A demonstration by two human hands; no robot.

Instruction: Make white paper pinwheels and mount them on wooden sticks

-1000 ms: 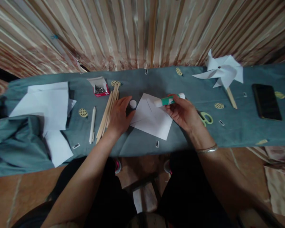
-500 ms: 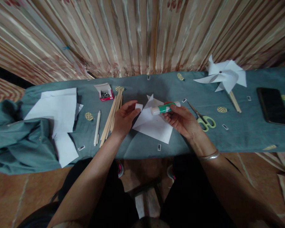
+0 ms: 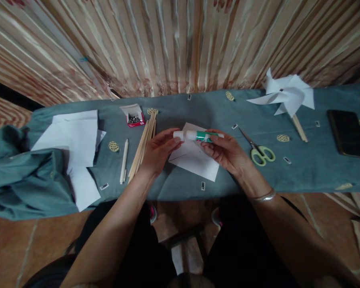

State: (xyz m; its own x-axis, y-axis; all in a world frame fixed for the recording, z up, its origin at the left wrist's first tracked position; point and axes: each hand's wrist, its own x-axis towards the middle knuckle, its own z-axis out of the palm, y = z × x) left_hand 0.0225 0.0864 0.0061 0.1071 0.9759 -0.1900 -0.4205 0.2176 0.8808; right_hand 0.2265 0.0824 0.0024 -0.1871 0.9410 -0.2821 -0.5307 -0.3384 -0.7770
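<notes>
My right hand (image 3: 225, 151) grips a green and white glue stick (image 3: 199, 136) and holds it level above a white square of paper (image 3: 195, 158). My left hand (image 3: 159, 150) pinches the white cap (image 3: 178, 135) at the stick's left end, so both hands meet over the paper. The paper lies flat on the blue-green cloth (image 3: 258, 172) that covers the table. A metal bangle (image 3: 262, 196) circles my right wrist.
Wooden sticks (image 3: 142, 146) and a white pencil (image 3: 124, 160) lie left of my left hand. Green-handled scissors (image 3: 258, 150), a finished paper pinwheel (image 3: 285, 98) and a black phone (image 3: 348, 134) lie to the right. A red box of pins (image 3: 133, 116) and loose white sheets (image 3: 75, 140) sit at the left.
My left hand picked the cap up off the table and brought it to the glue stick's end. The raised paper flap has dropped flat. The stick has shifted slightly left.
</notes>
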